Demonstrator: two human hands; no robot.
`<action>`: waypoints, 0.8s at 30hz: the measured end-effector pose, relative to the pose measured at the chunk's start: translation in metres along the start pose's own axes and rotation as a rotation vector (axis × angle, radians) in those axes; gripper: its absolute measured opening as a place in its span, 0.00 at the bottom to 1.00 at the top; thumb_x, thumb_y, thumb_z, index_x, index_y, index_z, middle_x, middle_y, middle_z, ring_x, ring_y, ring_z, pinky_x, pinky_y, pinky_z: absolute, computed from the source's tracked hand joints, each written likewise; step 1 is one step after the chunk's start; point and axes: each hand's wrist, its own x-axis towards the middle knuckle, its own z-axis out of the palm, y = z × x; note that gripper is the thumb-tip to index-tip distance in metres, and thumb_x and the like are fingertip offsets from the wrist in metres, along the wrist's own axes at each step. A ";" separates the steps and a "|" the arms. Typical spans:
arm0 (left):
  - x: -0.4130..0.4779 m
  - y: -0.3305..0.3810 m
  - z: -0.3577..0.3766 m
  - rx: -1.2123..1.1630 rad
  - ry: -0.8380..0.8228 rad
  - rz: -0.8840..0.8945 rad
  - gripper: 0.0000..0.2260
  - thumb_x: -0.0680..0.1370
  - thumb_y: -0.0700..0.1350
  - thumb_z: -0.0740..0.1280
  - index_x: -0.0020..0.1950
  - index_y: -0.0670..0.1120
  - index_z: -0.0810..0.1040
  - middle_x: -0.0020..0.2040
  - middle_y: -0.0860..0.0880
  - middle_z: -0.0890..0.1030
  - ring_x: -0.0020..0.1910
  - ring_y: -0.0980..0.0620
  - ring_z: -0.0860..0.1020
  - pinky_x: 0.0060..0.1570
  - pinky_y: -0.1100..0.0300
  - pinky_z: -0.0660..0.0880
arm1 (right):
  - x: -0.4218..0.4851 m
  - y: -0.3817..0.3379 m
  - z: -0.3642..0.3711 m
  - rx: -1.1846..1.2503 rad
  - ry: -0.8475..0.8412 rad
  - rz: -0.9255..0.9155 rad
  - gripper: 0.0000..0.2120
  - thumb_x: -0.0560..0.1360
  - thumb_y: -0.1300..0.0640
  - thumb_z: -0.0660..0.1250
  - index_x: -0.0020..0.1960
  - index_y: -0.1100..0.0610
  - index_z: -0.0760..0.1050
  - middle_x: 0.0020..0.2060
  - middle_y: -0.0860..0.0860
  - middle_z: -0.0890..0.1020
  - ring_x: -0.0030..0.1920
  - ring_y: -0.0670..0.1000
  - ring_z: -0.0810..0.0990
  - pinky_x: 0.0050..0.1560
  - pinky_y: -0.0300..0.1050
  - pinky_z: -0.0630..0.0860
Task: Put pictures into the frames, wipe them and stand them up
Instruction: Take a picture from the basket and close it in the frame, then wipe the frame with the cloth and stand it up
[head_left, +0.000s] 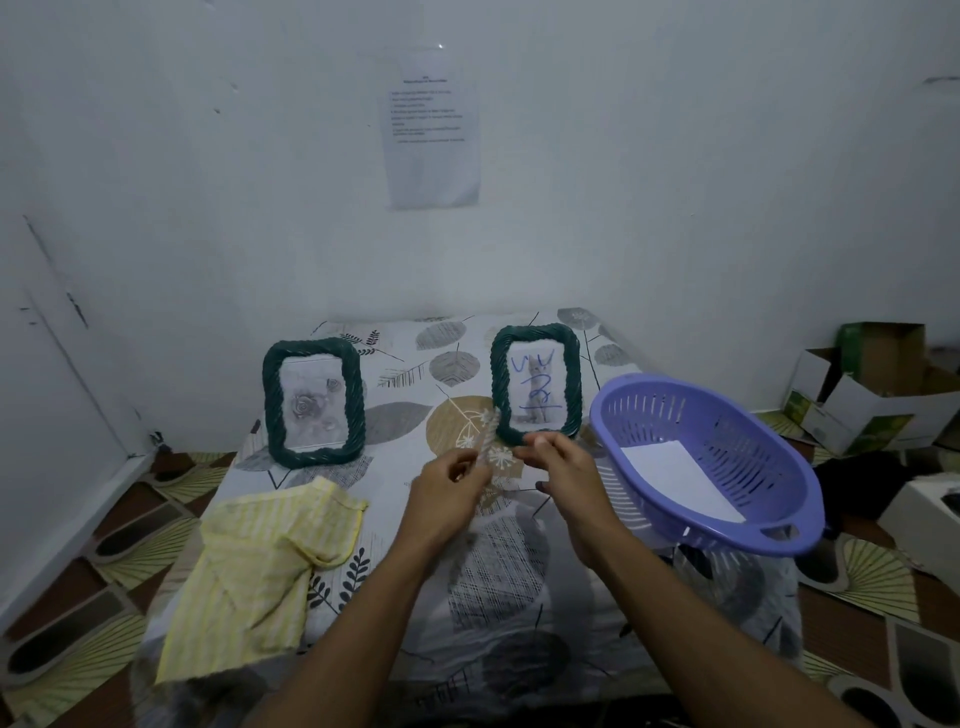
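I see two green picture frames standing up at the back of the table (415, 364). They are well apart. The left frame (272, 405) has a grey rose picture (311, 405) in it. The right frame (571, 374) has a cat picture (535, 389) with blue scribbles on it.

Both hands are out in the middle, close to each other, just in front of the right frame. The left hand (452, 493) has its fingers curled and pinches a thin see-through strip (488, 436). The strip is blurry. The right hand (566, 473) has its fingers bent, and the tips are by the bottom edge of the right frame. I cannot tell if it holds anything.

A yellow striped cloth (260, 561) lies crumpled on the left side of the table. A purple basket (810, 499) sits tilted on the right side, with a white sheet of paper (680, 478) inside. A printed page (431, 130) is stuck on the wall. Open cardboard boxes (872, 395) are on the floor at the far right.
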 end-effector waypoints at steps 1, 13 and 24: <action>-0.001 0.001 -0.005 0.016 0.028 0.047 0.11 0.79 0.53 0.64 0.55 0.51 0.81 0.48 0.51 0.83 0.45 0.57 0.80 0.46 0.60 0.78 | 0.000 0.001 0.002 -0.027 -0.003 -0.007 0.09 0.81 0.50 0.59 0.51 0.48 0.77 0.49 0.44 0.84 0.54 0.43 0.78 0.48 0.44 0.72; -0.004 -0.010 -0.024 -0.765 0.043 -0.021 0.12 0.80 0.36 0.58 0.54 0.38 0.81 0.49 0.38 0.84 0.46 0.42 0.83 0.41 0.53 0.81 | 0.001 0.009 0.015 0.081 0.034 0.123 0.21 0.78 0.55 0.66 0.69 0.50 0.65 0.58 0.52 0.79 0.52 0.51 0.81 0.52 0.55 0.80; 0.005 -0.052 -0.058 0.193 0.140 0.180 0.12 0.78 0.39 0.64 0.61 0.48 0.79 0.59 0.50 0.81 0.53 0.59 0.79 0.57 0.61 0.75 | 0.010 0.010 0.003 0.377 0.039 0.177 0.11 0.77 0.63 0.67 0.56 0.52 0.76 0.46 0.53 0.86 0.44 0.55 0.85 0.40 0.51 0.82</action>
